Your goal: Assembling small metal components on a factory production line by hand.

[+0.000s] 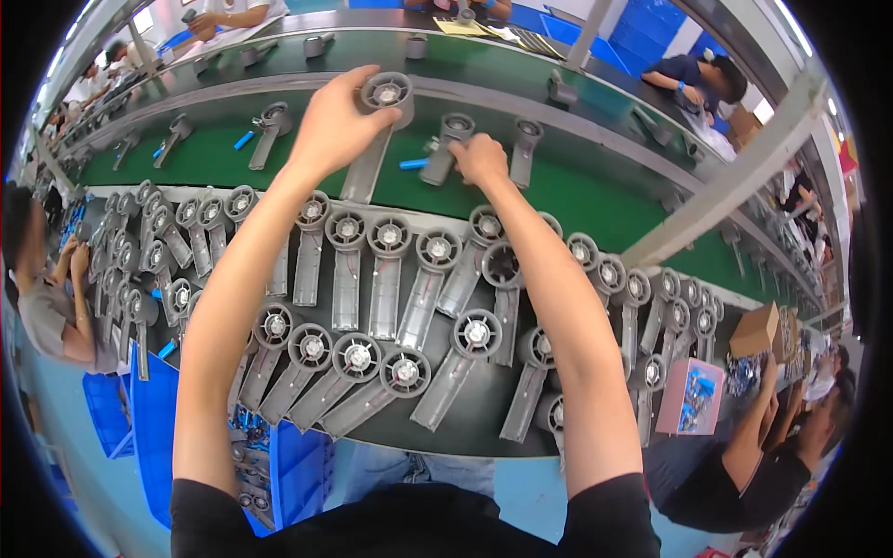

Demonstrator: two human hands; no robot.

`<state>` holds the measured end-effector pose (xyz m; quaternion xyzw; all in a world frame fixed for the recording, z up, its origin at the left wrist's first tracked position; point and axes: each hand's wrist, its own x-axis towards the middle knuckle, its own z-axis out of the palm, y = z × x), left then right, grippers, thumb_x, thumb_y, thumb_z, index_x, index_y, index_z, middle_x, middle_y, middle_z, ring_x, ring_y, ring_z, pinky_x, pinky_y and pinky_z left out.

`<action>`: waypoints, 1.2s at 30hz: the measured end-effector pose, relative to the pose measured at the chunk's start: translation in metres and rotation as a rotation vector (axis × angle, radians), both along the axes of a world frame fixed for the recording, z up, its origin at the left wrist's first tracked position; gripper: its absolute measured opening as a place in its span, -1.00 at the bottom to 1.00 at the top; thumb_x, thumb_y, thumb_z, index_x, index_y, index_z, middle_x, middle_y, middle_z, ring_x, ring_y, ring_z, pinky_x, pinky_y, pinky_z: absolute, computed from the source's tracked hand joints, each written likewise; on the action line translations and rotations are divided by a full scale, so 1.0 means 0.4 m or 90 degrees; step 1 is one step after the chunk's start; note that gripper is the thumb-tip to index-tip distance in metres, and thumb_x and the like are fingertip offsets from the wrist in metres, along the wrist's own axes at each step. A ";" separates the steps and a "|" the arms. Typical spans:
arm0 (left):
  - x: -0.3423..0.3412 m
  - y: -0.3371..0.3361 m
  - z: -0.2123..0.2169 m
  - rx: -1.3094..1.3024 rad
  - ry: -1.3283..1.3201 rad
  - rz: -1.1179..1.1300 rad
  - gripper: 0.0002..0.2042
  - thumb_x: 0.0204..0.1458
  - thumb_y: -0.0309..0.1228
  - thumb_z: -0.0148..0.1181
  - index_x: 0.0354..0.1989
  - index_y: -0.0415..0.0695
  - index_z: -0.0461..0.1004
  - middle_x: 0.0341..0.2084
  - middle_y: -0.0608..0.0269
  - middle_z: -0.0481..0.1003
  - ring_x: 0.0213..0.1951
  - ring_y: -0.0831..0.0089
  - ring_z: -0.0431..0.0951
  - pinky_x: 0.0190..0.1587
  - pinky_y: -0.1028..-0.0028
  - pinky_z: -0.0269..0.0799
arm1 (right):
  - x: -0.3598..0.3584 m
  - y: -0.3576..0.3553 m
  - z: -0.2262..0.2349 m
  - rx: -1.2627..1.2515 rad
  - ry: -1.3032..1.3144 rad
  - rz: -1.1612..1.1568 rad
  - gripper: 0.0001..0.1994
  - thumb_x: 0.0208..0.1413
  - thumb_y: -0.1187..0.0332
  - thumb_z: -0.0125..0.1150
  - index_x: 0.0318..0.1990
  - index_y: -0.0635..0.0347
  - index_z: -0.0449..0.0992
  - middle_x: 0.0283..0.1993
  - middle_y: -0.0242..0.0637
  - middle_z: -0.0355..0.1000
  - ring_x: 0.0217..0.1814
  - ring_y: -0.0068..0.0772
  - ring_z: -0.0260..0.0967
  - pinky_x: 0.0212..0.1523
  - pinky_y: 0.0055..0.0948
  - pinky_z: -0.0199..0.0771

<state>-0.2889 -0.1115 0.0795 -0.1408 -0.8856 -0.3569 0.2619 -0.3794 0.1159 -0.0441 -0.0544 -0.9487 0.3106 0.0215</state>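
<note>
My left hand [337, 121] grips a grey fan housing with a long handle [377, 139] by its round head, holding it over the green conveyor belt [595, 200]. My right hand [480, 158] rests on a second grey fan housing [445, 149] lying on the belt, beside a small blue cylinder [414, 164]. A third grey housing [525, 149] lies just to the right of that hand. Both forearms reach up from the lower edge across the dark workbench [456, 437].
Several rows of grey fan housings [372, 270] cover the workbench below the belt. More housings [270, 126] lie spaced along the belt. Blue bins [153, 418] stand at lower left, a pink box [690, 398] and cardboard box [755, 330] at right. Other workers sit at both sides.
</note>
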 end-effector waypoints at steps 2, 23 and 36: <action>0.103 0.023 0.042 -0.008 -0.003 -0.042 -0.37 -0.13 -0.29 0.42 0.19 -0.16 0.43 -0.06 0.08 0.56 -0.14 0.37 0.54 -0.09 0.44 0.46 | 0.079 0.004 0.058 0.118 0.141 0.003 -0.51 0.08 -0.09 0.20 -0.35 0.24 0.65 -0.24 0.04 0.59 -0.09 0.04 0.54 -0.01 -0.09 0.50; 0.775 0.296 -0.191 -0.015 -0.055 -0.150 -0.48 -0.08 -0.55 0.34 0.15 -0.25 0.43 -0.01 -0.10 0.45 -0.05 0.01 0.52 0.00 0.27 0.44 | 1.155 0.904 0.150 0.156 0.015 -0.221 -0.70 0.07 0.24 0.29 -0.23 0.37 0.63 -0.36 -0.09 0.58 -0.31 -0.32 0.52 -0.21 -0.29 0.47; 0.776 0.299 -0.243 -0.056 -0.072 -0.172 -0.56 0.01 -0.48 0.30 0.10 -0.28 0.42 0.09 -0.18 0.36 0.01 -0.08 0.48 0.06 0.16 0.41 | 1.134 0.876 0.252 0.052 0.302 -0.418 -0.73 0.18 0.24 0.22 -0.23 0.32 0.58 -0.33 -0.15 0.59 -0.29 -0.34 0.55 -0.19 -0.39 0.47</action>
